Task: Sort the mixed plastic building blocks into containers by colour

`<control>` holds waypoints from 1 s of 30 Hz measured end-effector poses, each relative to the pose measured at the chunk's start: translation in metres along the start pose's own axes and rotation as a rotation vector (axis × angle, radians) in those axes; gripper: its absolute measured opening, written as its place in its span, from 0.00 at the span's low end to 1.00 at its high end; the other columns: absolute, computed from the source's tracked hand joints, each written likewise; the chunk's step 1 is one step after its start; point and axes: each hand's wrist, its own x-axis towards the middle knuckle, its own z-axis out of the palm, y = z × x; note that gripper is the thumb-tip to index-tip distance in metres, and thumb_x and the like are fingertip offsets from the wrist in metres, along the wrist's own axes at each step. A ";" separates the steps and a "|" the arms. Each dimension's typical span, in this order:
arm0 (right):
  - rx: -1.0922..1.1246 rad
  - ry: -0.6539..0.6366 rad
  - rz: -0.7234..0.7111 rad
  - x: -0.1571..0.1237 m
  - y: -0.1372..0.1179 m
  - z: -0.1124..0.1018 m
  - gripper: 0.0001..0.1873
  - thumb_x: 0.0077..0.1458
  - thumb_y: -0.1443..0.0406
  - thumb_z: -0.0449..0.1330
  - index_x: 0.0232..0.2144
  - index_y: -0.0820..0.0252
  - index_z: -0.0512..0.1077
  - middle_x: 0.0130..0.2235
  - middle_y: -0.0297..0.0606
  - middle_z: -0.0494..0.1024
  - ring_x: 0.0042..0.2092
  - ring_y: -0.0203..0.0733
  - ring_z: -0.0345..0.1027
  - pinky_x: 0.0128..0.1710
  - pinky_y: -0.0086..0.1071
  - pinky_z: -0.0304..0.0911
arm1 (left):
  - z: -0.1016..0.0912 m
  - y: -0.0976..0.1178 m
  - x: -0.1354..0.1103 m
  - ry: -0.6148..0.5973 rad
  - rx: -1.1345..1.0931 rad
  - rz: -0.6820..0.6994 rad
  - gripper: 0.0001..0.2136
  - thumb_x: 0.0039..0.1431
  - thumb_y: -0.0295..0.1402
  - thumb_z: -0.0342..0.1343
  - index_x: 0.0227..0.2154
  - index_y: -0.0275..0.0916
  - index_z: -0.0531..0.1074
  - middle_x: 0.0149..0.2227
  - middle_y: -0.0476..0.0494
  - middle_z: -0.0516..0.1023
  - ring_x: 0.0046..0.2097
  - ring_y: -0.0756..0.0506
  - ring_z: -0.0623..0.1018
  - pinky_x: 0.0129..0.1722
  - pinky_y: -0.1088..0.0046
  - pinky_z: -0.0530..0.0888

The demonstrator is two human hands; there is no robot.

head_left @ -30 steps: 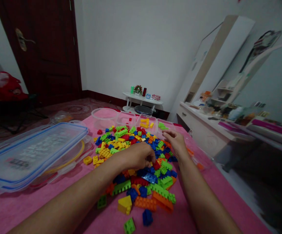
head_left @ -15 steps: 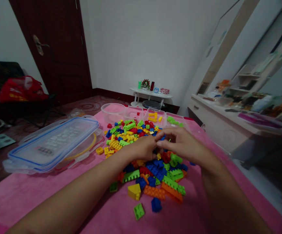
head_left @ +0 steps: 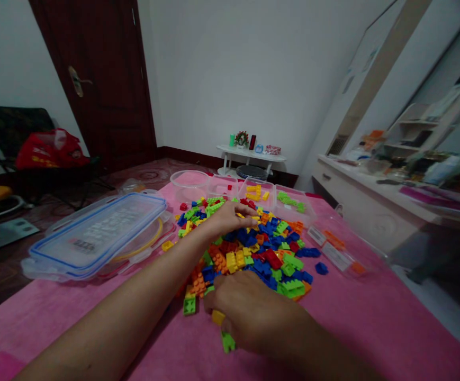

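Note:
A big heap of toy building bricks (head_left: 269, 238) in several colours lies on the pink cloth. My left hand (head_left: 232, 217) is over the far left part of the heap, fingers apart and slightly bent, with nothing visible in it. At the near edge of the heap, my right hand (head_left: 249, 307) is curled palm down, with a yellow brick (head_left: 218, 317) between its thumb and forefinger. Just below the thumb a green brick (head_left: 228, 342) lies on the cloth, partly covered. Another green brick (head_left: 189, 305) lies to the left of the right hand. The right hand hides the bricks beneath it.
Clear containers stand behind the heap: a round one (head_left: 190, 185), one with yellow bricks (head_left: 271, 203) and one with green bricks (head_left: 309, 214). A clear container (head_left: 367, 259) with orange bricks is at right. Stacked lids with blue trim (head_left: 39, 254) lie at left.
My right hand has moved from beside the left hand toward me, down to the yellow brick. My left hand has shifted slightly away and its fingers are spread. The view has turned a little left.

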 end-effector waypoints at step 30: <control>0.328 0.433 0.476 -0.010 0.117 -0.032 0.09 0.46 0.67 0.58 0.31 0.61 0.77 0.28 0.36 0.78 0.28 0.35 0.67 0.27 0.27 0.57 | -0.043 -0.008 0.005 -0.025 0.657 0.045 0.11 0.46 0.32 0.57 0.33 0.36 0.78 0.28 0.47 0.78 0.28 0.50 0.73 0.26 0.78 0.64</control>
